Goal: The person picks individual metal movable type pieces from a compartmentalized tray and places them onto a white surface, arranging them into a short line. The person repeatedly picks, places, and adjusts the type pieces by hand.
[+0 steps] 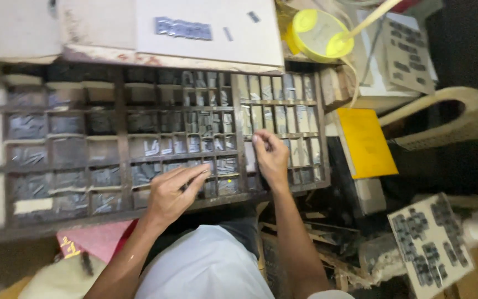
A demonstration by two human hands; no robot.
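Both of your hands work over the wooden type case (123, 138) in the head view: your left hand (175, 191) rests on the lower middle compartments, fingers pressed together, whether pinching anything you cannot tell. Your right hand (271, 158) curls at the case's right section, fingertips pinched over the metal type pieces (225, 165); what they hold is hidden

Wooden type case (123, 99), dark and worn, split by thin slats into many small compartments filled with grey metal type pieces (200, 124). At its far edge, white board (250, 41) bearing a short row of set metal type (183, 27). Just right of the case, yellow booklet (365, 141); nearer right, pale card (449, 271) spread with small dark type blocks.
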